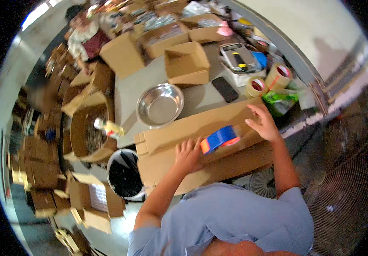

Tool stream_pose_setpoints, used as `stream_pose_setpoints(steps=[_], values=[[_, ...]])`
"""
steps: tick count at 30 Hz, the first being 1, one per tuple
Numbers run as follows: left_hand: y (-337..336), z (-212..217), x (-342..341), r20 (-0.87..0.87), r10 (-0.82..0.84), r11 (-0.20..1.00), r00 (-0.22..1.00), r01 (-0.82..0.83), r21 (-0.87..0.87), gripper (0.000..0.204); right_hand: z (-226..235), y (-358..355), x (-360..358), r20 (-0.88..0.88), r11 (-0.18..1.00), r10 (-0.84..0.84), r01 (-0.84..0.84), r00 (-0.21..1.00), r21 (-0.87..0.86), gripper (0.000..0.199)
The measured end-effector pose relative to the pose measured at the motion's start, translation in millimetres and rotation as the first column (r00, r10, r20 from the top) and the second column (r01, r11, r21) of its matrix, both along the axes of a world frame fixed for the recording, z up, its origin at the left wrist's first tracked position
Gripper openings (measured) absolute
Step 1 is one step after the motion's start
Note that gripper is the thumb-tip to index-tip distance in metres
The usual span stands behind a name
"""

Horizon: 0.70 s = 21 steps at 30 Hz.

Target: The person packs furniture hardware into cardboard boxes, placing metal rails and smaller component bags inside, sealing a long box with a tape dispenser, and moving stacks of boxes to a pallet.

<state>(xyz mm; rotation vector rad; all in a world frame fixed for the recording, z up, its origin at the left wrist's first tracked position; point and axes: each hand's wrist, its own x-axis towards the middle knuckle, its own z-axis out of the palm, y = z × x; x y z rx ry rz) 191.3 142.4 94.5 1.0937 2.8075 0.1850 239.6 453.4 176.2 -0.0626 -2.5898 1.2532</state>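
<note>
A flattened or closed brown cardboard box (167, 143) lies across the near edge of the table in front of me. On it rests a blue and orange tape dispenser (221, 137), slightly blurred. My left hand (187, 156) lies on the cardboard with its fingers stretched out, right beside the dispenser's orange end; whether they touch, I cannot tell. Over the right end of the cardboard is my right hand (264, 123), thumb and fingers apart, holding nothing.
Beyond the cardboard are a steel bowl (160, 105), a black phone (225, 89), tape rolls (255, 87), a scale (237, 56) with a yellow-black cutter, and an open carton (187, 64). A bin (126, 174) stands at left, a fan (342, 187) at right. Another person (85, 40) works far left.
</note>
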Motion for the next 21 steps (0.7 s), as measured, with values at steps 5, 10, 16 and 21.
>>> stream_pose_setpoints(steps=[5,10,16,21], values=[[-127,-45,-35,0.562,-0.215,0.928,0.799,0.346,-0.138,0.078,-93,-42,89,-0.019,0.777,-0.627,0.628,0.778,0.045,0.066],[-38,-30,-95,0.889,-0.204,0.977,0.409,0.036,0.208,0.059,-162,-112,108,0.118,0.688,-0.646,0.642,0.754,-0.338,0.088],[114,-33,-73,0.598,-0.623,0.745,0.505,0.148,0.651,0.089,-140,-120,48,0.009,0.716,-0.594,0.534,0.804,-0.449,0.103],[126,-46,-77,0.739,-0.666,0.721,0.097,-0.169,0.672,0.100,-132,-124,43,0.116,0.692,-0.522,0.499,0.845,-0.522,0.100]])
